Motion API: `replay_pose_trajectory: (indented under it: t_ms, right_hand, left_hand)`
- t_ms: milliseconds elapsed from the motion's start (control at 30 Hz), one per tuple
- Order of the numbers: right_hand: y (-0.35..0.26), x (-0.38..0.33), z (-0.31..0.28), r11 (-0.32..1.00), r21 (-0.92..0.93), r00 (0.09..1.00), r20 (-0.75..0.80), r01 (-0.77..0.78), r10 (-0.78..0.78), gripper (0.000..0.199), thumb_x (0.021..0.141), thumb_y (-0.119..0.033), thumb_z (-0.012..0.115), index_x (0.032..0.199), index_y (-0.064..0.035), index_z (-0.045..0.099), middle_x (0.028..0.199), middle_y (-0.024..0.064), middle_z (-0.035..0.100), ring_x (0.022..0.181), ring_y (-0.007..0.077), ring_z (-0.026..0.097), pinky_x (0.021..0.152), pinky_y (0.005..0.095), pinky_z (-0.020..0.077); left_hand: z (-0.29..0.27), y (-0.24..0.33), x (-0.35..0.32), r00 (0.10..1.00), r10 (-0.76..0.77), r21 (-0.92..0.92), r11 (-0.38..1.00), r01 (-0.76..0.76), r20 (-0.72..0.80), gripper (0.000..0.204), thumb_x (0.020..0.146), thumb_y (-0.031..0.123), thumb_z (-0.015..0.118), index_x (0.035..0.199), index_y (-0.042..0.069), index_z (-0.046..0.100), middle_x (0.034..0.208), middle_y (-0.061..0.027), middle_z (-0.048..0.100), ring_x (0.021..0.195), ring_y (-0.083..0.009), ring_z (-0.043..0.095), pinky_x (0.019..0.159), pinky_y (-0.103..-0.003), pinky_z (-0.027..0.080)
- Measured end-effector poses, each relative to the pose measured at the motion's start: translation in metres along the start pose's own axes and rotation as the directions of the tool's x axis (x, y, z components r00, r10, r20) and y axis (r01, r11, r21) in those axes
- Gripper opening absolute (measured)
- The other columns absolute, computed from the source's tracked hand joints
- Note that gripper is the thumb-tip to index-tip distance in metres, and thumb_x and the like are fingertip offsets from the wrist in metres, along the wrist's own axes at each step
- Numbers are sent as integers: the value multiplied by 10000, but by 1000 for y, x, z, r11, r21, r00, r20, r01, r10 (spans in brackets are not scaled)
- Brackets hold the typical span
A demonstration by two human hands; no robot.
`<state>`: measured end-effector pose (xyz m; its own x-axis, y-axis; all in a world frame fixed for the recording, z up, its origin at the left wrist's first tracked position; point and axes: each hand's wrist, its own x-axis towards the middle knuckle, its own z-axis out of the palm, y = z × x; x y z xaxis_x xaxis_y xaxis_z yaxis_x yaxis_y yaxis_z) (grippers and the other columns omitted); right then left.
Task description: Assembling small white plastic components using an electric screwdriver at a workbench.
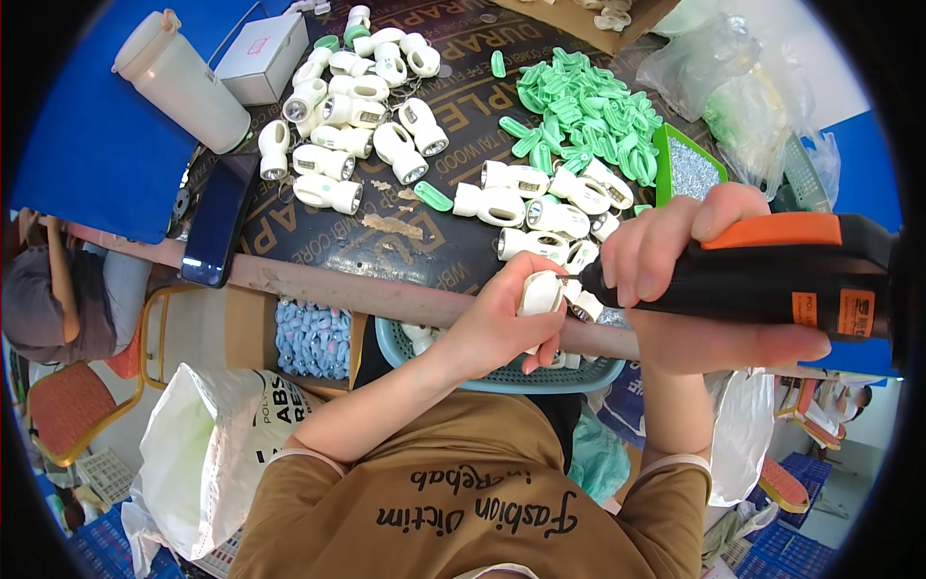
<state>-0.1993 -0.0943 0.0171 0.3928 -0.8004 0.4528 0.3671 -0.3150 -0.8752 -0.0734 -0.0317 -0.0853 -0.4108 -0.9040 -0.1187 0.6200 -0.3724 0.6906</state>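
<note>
My left hand (494,320) is closed around a small white flashlight (541,292), held above the table's front edge. Wrapped round the body of a black and orange electric screwdriver (757,275) is my right hand (666,256). The screwdriver points left, and its thin bit meets the flashlight or comes very close to it; actual contact I cannot make out. Just beyond my hands lie several more white flashlights (529,243). A blue-green basket (463,381) sits below my left hand with white pieces in it.
Farther back are a heap of green plastic covers (579,106), a green tray (664,159) of small metal parts and more white flashlights (352,111). At the left stand a phone (220,217), a white tumbler (183,82) and a white box (262,60). Plastic bags (748,96) lie at the right.
</note>
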Motion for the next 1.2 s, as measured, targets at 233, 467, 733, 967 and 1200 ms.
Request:
replay_pose_trajectory:
  t_ms: [233,467,733,967,1200]
  right_hand:
    - [-47,-14,-19,959,84,928,-288,270,-236,766,635,-731,540,1008,-70,439,574,-17,413,447,87,382,432,233,283]
    - [-56,-26,-84,964,-30,896,-363,264,-256,798,605,-783,499,1032,-108,477,622,1,436,506,106,385,520,246,285]
    - [-41,-21,-129,944,-136,848,-414,301,-330,820,629,-797,438,980,-58,501,603,61,476,518,160,423,506,289,345]
    - [5,3,-147,921,-335,785,-509,198,-354,718,701,-720,464,923,-38,455,555,64,455,494,174,440,475,301,374]
    - [23,19,-164,916,-361,770,-530,176,-357,643,778,-652,431,905,-22,440,527,87,459,448,194,461,454,299,390]
  left_hand:
    - [11,33,15,964,159,721,641,-265,213,293,762,43,563,1038,66,466,839,-61,488,646,-163,533,536,-258,430]
    - [19,70,86,914,193,877,-408,-256,356,302,739,166,621,1001,48,529,910,-133,515,847,-278,547,720,-366,467]
    - [-45,154,85,886,463,704,-638,312,27,347,791,346,583,806,0,557,751,-191,605,735,-347,594,638,-428,465]
    - [-49,145,85,917,339,639,-662,390,-209,420,783,415,569,903,12,578,773,-176,618,765,-334,599,672,-410,472]
    - [-50,130,80,946,315,740,-617,268,-79,418,750,292,638,1025,10,501,797,-193,607,794,-341,590,699,-413,466]
